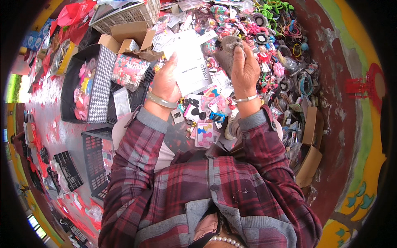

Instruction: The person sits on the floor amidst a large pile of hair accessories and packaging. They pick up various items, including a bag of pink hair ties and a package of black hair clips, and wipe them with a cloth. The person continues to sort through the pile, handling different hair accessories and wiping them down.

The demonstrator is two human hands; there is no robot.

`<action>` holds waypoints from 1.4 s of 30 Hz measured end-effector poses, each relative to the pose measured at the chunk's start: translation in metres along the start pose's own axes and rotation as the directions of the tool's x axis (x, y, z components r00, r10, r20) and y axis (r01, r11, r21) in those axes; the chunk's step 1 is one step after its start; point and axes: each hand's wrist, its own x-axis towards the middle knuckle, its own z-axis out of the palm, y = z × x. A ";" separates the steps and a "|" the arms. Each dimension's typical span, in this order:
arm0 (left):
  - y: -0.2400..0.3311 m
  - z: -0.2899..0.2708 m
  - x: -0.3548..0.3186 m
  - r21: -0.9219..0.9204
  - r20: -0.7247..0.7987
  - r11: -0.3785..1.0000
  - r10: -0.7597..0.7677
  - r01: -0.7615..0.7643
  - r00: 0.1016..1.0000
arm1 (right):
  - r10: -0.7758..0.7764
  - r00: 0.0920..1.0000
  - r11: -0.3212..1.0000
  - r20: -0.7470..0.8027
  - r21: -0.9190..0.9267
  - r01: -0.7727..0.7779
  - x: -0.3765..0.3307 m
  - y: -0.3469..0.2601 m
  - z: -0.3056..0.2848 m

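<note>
My left hand (166,78) has its thumb up against a large white sheet (188,53) with dark print, gripping it by its left edge; the fingers behind it are hidden. Pinched in my right hand (245,70) is a grey-brown fuzzy item (225,56), perhaps fabric, whose kind I cannot make out. It hangs just right of the sheet, over a heap of hair accessories (285,51). Below and between my wrists lie several carded bows and clips, among them a card with coloured bows (205,134) and a blue clip (217,117).
To my left stands a black box with a houndstooth side (101,82), holding pink pieces, beside a packet of pink items (130,71). An open cardboard box (132,35) and a pale plastic crate (124,16) are farther off. Cardboard flaps (310,165) edge the heap at right.
</note>
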 end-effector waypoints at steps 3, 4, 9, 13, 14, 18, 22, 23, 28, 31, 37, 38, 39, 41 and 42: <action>-0.019 -0.005 0.004 0.065 -0.055 0.997 -0.044 0.048 0.998 | -0.216 0.963 0.971 0.159 0.141 0.195 -0.005 -0.011 0.010; -0.023 0.001 0.000 0.021 0.006 0.995 -0.095 0.095 0.995 | -0.294 0.936 0.954 0.194 0.123 0.274 -0.008 -0.011 0.016; -0.035 -0.005 0.004 -0.227 0.072 0.968 -0.089 0.104 0.993 | -0.183 0.860 0.969 0.476 -0.058 0.239 -0.041 -0.005 0.040; -0.021 -0.003 0.003 -0.127 -0.079 0.992 0.019 -0.029 0.997 | -0.241 0.787 0.946 0.568 -0.046 0.322 -0.045 -0.017 0.036; -0.015 -0.007 0.002 -0.116 -0.077 0.993 0.023 -0.031 0.997 | -0.242 0.772 0.941 0.587 -0.052 0.334 -0.047 -0.021 0.035; -0.004 -0.023 0.009 -0.040 -0.170 0.989 0.132 -0.141 0.976 | -0.308 0.717 0.900 0.625 -0.053 0.433 -0.052 -0.033 0.031; 0.012 -0.017 0.013 -0.015 -0.125 0.968 0.248 -0.252 0.961 | -0.401 0.676 0.853 0.618 -0.015 0.521 -0.055 -0.037 0.025; 0.016 -0.012 0.012 -0.022 -0.124 0.964 0.261 -0.266 0.957 | -0.418 0.677 0.847 0.606 -0.009 0.531 -0.058 -0.032 0.025; 0.035 -0.011 0.011 -0.101 -0.018 0.962 0.254 -0.254 0.967 | 0.060 0.834 0.990 0.548 0.072 -0.118 -0.055 -0.015 0.020; 0.038 -0.012 0.009 0.004 -0.082 0.958 0.285 -0.286 0.955 | 0.517 0.807 0.849 0.286 -0.049 -0.527 -0.021 -0.003 0.000; 0.013 -0.006 0.003 0.228 -0.019 0.967 0.124 -0.116 0.992 | 0.546 0.684 0.145 0.483 0.750 -0.645 0.006 0.004 -0.020; 0.008 -0.003 0.003 0.281 0.014 0.952 0.119 -0.118 0.993 | 0.555 0.658 0.141 0.509 0.722 -0.678 0.004 0.006 -0.017; 0.003 0.001 0.002 0.334 0.047 0.935 0.112 -0.121 0.993 | 0.546 0.633 0.126 0.549 0.693 -0.710 0.001 0.002 -0.014; -0.009 0.004 0.003 0.403 0.101 0.900 0.138 -0.167 0.985 | 0.529 0.557 0.171 0.640 0.563 -0.809 -0.001 0.000 -0.015; -0.012 0.002 0.005 0.456 0.122 0.874 0.127 -0.170 0.984 | 0.479 0.559 0.149 0.677 0.564 -0.812 -0.006 0.005 -0.014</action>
